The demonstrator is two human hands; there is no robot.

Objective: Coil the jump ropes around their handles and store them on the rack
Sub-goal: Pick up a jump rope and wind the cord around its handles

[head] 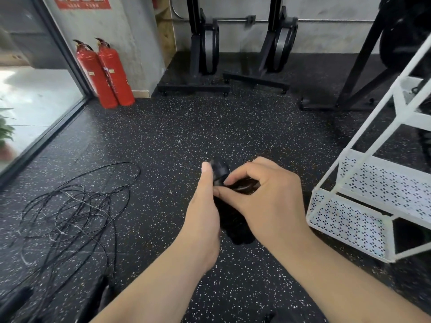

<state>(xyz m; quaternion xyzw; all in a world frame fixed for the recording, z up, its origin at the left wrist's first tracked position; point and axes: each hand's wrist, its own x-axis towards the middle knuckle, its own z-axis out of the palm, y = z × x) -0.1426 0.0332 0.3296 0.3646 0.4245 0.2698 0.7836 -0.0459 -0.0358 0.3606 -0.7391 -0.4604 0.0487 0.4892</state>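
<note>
1. Head view, centre of frame: the left hand (205, 213) grips a black handle bundle (220, 170) held above the floor (163, 136). Its thumb lies straight up the near side and its fingers curl behind, out of sight.
2. Same view, centre right: the right hand (270, 197) pinches the middle of the bundle between thumb and forefinger, with the other fingers curled over it. Whether cord is already wound there cannot be told, as everything in the grasp is black and partly covered.
3. Lower left of frame: the loose jump ropes (72, 213) lie in a tangled spread on the floor, well apart from both hands. They are not coiled.
4. Right of frame: the white perforated rack (345, 220) stands near the right hand. No rope is seen on its visible shelves.
5. Upper left: two red fire extinguishers (107, 73) stand against the wall, clear of the work.
6. Assessment of handling: the handles appear rigid and light, and look suited to a full grip round the shaft. The cord appears thin, limp and springy, so it is likely to snag in the tangle and to unwind unless the last turn is pinned under a thumb.
7. Assessment of progress: one rope is in hand; the floor ropes remain to be done.
</note>
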